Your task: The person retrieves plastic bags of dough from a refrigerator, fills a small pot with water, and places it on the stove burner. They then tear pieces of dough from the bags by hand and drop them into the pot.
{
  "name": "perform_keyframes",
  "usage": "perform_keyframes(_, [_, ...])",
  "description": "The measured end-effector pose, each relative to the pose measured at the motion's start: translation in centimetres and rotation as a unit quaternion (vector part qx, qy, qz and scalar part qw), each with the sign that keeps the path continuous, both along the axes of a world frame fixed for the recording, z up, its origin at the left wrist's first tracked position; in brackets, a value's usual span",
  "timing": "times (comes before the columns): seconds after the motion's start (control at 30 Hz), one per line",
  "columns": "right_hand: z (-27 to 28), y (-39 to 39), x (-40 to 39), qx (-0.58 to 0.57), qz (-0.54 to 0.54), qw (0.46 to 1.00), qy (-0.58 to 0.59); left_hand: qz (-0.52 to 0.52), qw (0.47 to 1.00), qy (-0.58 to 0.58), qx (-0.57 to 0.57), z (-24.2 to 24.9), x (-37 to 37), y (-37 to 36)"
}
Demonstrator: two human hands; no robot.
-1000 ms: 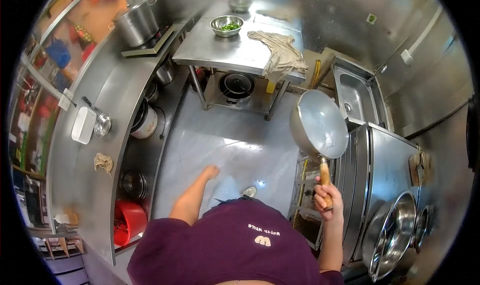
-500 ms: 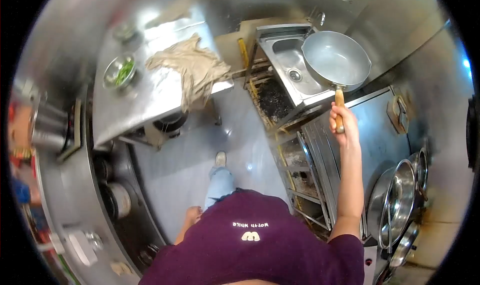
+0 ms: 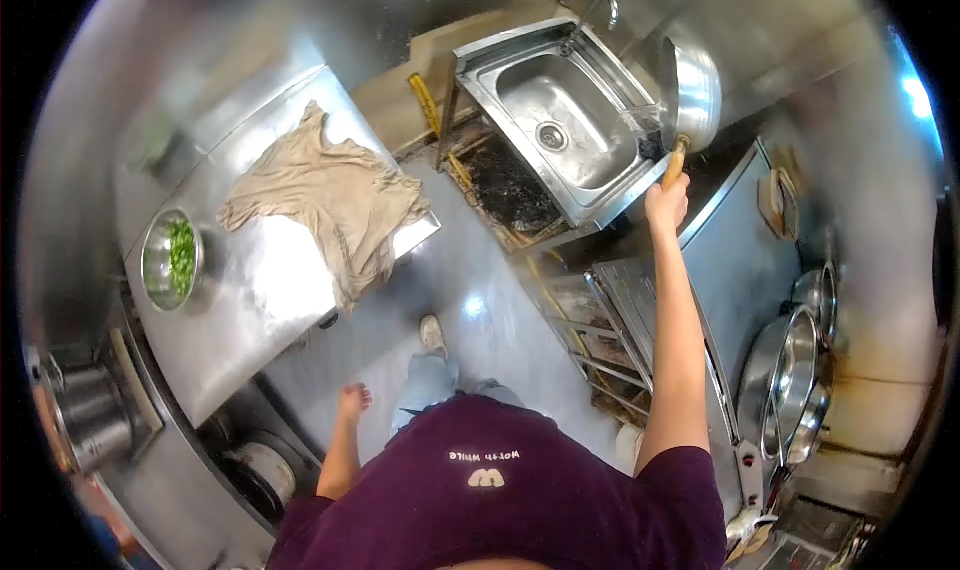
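My right hand (image 3: pixel 668 202) is wrapped round the wooden handle of a large metal pan (image 3: pixel 698 95). The pan is tilted on its side at the right edge of the steel sink (image 3: pixel 555 110), near a dark drain corner. My left hand (image 3: pixel 354 400) hangs low beside my body, its fingers loosely curled and small in view, close to no object. On the steel table (image 3: pixel 215 345) at the left lie a crumpled beige cloth (image 3: pixel 325 195) and a metal bowl (image 3: pixel 172 260) with chopped greens.
A curved faucet (image 3: pixel 608 10) rises behind the sink. At the right, several metal bowls (image 3: pixel 785 375) stand beside a steel counter (image 3: pixel 745 260). A tall pot (image 3: pixel 90 415) stands at the far left. The grey floor (image 3: pixel 460 280) runs between table and sink.
The pan has turned from lying nearly level over the sink to tilted on its side at the sink's right edge. My left hand has swung outward. The view has shifted.
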State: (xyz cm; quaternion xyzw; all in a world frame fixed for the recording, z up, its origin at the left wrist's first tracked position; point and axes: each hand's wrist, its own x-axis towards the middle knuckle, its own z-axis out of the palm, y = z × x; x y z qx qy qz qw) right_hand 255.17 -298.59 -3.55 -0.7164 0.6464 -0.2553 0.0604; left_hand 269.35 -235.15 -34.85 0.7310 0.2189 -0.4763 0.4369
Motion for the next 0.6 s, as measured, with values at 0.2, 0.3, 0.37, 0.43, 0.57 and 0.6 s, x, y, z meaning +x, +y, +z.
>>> perform_keyframes(0.2, [2.8, 0.9, -0.5, -0.023, 0.010, 0.999, 0.022, -0.113, 0.993, 0.020, 0.008, 0.3, 1.3, -3.0])
perform_keyframes(0.3, [4.8, 2.4, -1.9, -0.031, 0.015, 0.999, -0.002, -0.135, 0.991, -0.003, -0.015, 0.5, 2.1, -5.7])
perform_keyframes(0.37, [6.3, 3.8, -4.0, -0.030, 0.031, 0.996, -0.073, -0.166, 0.985, -0.010, -0.049, 0.6, 2.6, -7.3])
perform_keyframes(0.43, [7.9, 5.5, -7.5, -0.008, 0.071, 0.980, -0.184, -0.253, 0.963, -0.033, -0.082, -1.4, 3.1, -8.4])
perform_keyframes(0.57, [15.1, 14.8, -17.0, 0.086, 0.110, 0.867, -0.478, -0.360, 0.927, 0.040, -0.098, -3.9, 1.7, -11.9])
perform_keyframes(0.6, [15.9, 17.4, -20.6, 0.086, 0.121, 0.847, -0.510, -0.417, 0.902, 0.043, -0.100, -3.4, 0.1, -13.5])
